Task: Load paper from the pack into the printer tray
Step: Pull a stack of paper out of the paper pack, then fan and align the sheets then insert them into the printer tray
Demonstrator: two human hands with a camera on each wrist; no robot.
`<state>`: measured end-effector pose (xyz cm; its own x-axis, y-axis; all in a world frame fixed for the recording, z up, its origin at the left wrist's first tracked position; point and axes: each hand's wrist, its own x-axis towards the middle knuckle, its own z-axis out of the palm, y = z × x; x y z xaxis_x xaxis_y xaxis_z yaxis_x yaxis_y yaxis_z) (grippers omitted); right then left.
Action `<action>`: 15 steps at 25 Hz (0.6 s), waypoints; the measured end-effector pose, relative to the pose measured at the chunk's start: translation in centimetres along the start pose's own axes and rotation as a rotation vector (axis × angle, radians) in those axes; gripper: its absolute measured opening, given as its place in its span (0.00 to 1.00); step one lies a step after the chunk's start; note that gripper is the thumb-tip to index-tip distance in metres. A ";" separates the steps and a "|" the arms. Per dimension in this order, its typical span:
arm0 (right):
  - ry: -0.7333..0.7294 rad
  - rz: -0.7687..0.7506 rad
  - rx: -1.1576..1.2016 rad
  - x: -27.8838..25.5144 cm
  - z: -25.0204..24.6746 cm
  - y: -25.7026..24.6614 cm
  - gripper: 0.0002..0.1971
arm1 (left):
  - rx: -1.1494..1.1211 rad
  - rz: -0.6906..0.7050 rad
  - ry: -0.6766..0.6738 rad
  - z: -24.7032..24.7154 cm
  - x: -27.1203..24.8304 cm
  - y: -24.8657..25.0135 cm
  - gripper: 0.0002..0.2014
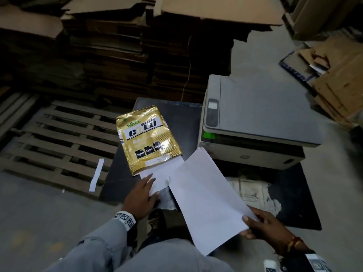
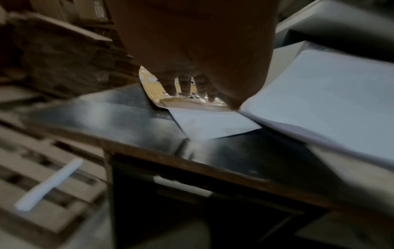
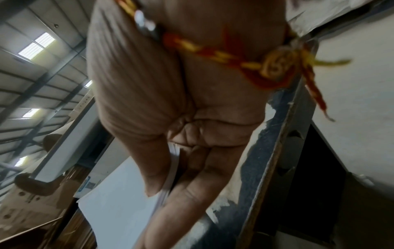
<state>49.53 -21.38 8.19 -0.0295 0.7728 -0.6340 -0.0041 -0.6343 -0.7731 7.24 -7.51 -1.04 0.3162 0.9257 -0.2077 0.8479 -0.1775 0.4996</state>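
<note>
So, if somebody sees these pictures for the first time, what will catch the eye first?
The shiny gold paper pack stands out most, lying on the dark table left of the grey printer. Next comes the white sheaf of paper, which the right hand pinches at its near corner, in front of the printer. The left hand is spread over sheets sticking out of the pack's open end.
</note>
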 end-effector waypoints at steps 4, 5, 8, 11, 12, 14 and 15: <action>0.001 -0.064 0.021 1.4 1.3 -1.0 0.18 | -0.641 -0.119 -0.226 -0.1 -2.7 6.0 0.29; -0.013 -0.089 0.025 1.8 1.8 -1.3 0.18 | -0.746 -0.085 -0.273 -0.4 -2.9 6.8 0.27; -0.036 -0.179 0.025 2.8 3.8 -2.5 0.17 | -1.010 -0.189 -0.153 -2.4 -2.1 7.9 0.22; -0.031 -0.269 -0.014 3.8 5.5 -3.2 0.16 | -1.170 -0.261 -0.003 -5.1 -1.0 8.4 0.22; -0.023 -0.298 -0.026 4.3 5.9 -3.4 0.16 | -1.197 -0.237 0.024 -5.9 -0.9 8.4 0.24; 0.002 -0.348 -0.066 5.2 6.4 -4.0 0.17 | -1.194 -0.159 0.079 -7.3 -0.7 8.3 0.27; 0.000 -0.364 -0.078 5.5 6.6 -4.4 0.18 | -1.174 -0.121 0.102 -7.9 -0.7 8.3 0.27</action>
<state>42.79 -14.44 8.27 -0.0399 0.9476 -0.3169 0.0615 -0.3143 -0.9473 10.71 -7.01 9.96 0.1802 0.9471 -0.2655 -0.0565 0.2795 0.9585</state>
